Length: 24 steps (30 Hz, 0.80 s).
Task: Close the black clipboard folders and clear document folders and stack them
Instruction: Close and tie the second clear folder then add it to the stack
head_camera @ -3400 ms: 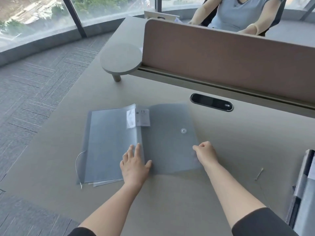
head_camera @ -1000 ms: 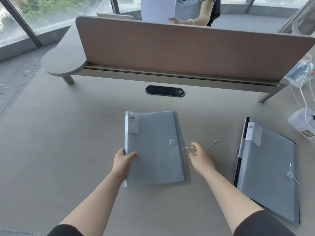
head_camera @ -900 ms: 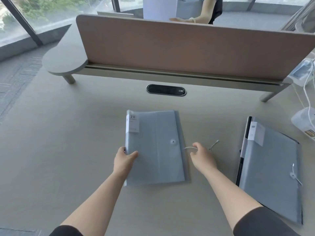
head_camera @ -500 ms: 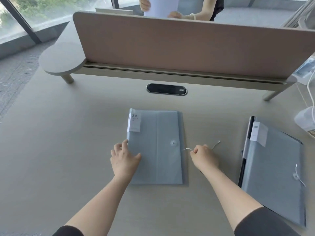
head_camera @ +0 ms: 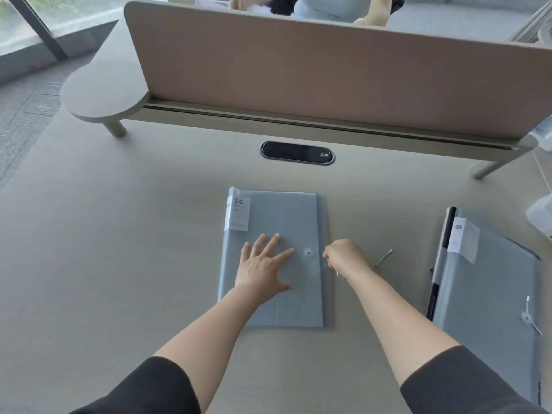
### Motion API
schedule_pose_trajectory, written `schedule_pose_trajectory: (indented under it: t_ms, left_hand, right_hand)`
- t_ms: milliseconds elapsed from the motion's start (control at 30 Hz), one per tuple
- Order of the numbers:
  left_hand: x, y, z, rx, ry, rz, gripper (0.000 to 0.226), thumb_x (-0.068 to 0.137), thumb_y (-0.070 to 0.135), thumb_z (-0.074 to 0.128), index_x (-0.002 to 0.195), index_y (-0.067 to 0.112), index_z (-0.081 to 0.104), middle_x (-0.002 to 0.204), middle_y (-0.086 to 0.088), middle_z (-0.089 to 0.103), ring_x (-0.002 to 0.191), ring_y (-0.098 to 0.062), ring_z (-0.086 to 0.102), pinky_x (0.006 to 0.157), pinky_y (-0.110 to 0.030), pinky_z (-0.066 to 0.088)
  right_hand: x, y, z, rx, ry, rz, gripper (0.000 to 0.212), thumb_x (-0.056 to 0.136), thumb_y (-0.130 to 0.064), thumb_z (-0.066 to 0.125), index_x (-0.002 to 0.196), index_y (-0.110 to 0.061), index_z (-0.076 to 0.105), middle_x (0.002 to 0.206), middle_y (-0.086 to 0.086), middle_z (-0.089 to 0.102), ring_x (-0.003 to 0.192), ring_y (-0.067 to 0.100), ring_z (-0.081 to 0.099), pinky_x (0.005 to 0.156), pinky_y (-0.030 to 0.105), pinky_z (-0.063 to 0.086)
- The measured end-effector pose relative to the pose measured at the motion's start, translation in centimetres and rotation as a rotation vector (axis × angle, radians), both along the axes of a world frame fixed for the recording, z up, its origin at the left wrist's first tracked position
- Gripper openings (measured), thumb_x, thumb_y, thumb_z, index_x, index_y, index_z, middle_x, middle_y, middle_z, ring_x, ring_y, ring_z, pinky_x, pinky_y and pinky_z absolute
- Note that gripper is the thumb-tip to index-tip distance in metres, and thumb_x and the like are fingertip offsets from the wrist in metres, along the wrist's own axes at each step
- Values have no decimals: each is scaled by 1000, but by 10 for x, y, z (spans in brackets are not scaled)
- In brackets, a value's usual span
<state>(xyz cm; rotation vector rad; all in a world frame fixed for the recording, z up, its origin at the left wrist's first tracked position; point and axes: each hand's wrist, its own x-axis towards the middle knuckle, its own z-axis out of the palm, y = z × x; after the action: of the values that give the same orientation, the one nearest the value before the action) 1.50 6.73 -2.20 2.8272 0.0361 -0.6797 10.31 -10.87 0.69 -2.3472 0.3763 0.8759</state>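
Note:
A clear grey-blue document folder [head_camera: 277,306] lies shut on the desk in front of me, with a white "20" label at its top left and a round button [head_camera: 308,252] near its right edge. My left hand [head_camera: 264,265] presses flat on its cover, fingers spread. My right hand [head_camera: 343,256] sits at the folder's right edge beside the button, fingers pinched on the thin white closure string [head_camera: 383,257], whose loose end trails to the right. At the right lies a stack [head_camera: 490,282] with a clear folder over a black clipboard folder.
A brown divider panel [head_camera: 328,73] on a raised rail crosses the back of the desk, with a black oval cable port [head_camera: 297,153] before it. A person sits behind the divider. White devices with cables [head_camera: 542,210] stand at the far right edge.
The folder's flap was folded shut and the folder drawn to the middle. My left hand moved from its left edge onto the cover. My right hand took the string and moved toward the button.

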Motion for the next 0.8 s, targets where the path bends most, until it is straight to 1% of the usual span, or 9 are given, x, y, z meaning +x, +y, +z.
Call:
schedule_pose_trajectory:
  t_ms: [33, 67, 133, 200, 267, 300, 400, 567, 800]
  left_hand:
    - [0, 0, -1, 3, -3, -1, 80, 82, 61, 62, 150, 48, 21, 166, 8, -2, 152, -25, -7, 121, -49, -2]
    - [0, 0, -2, 4, -5, 0, 80, 82, 62, 61, 150, 49, 21, 166, 9, -2, 152, -25, -7, 121, -49, -2]
    - [0, 1, -4, 3, -6, -1, 81, 81, 64, 61, 149, 50, 20, 165, 10, -2, 152, -24, -6, 121, -49, -2]
    - [-1, 3, -5, 5, -10, -2, 81, 80, 65, 60, 149, 51, 20, 165, 10, -2, 152, -24, -6, 121, -49, -2]
    - [-1, 5, -5, 7, -18, -8, 81, 80, 66, 59, 149, 51, 20, 165, 10, -2, 151, -24, -6, 121, -48, -1]
    - [-1, 6, -5, 5, -21, -10, 80, 80, 66, 59, 149, 51, 20, 165, 10, -2, 151, -24, -5, 121, -48, -1]
    - [-1, 7, -6, -8, -26, -14, 79, 81, 65, 58, 148, 51, 19, 165, 10, -2, 151, -24, -6, 121, -47, -2]
    - [-2, 10, -10, -35, -43, -20, 79, 81, 66, 58, 147, 53, 17, 165, 9, -1, 152, -24, -6, 121, -48, -2]
    - [-3, 12, -11, -41, -42, -15, 78, 81, 68, 56, 148, 52, 20, 165, 11, -2, 152, -23, -6, 121, -46, -2]
  right_hand:
    - [2, 4, -3, -37, -27, 34, 19, 81, -13, 49, 73, -4, 65, 69, 11, 67, 64, 29, 61, 59, 28, 41]
    - [3, 8, -5, -73, -51, 70, 20, 81, -14, 48, 73, -5, 63, 71, 11, 66, 70, 31, 61, 56, 28, 39]
    - [4, 17, -9, -133, -91, 142, 21, 85, -15, 45, 67, -10, 54, 70, 9, 60, 73, 31, 55, 51, 27, 32]
    - [6, 27, -12, -175, -116, 198, 21, 89, -15, 44, 73, -11, 56, 83, 13, 65, 77, 31, 55, 58, 29, 35]
    - [8, 36, -14, -208, -145, 228, 21, 91, -16, 44, 85, -9, 62, 97, 15, 69, 88, 34, 61, 66, 29, 38]
    - [9, 39, -16, -229, -159, 251, 22, 92, -17, 44, 90, -8, 64, 100, 15, 69, 92, 34, 63, 67, 29, 39]
    - [10, 50, -18, -276, -169, 343, 21, 92, -18, 44, 94, -10, 64, 104, 13, 69, 91, 32, 62, 67, 28, 39]
    - [-1, 65, -21, -334, -164, 504, 22, 91, -19, 46, 99, -13, 65, 109, 13, 68, 103, 32, 63, 72, 30, 41]
    - [-27, 52, -20, -328, -173, 497, 23, 92, -21, 43, 98, -15, 64, 109, 12, 68, 104, 32, 63, 72, 30, 39]
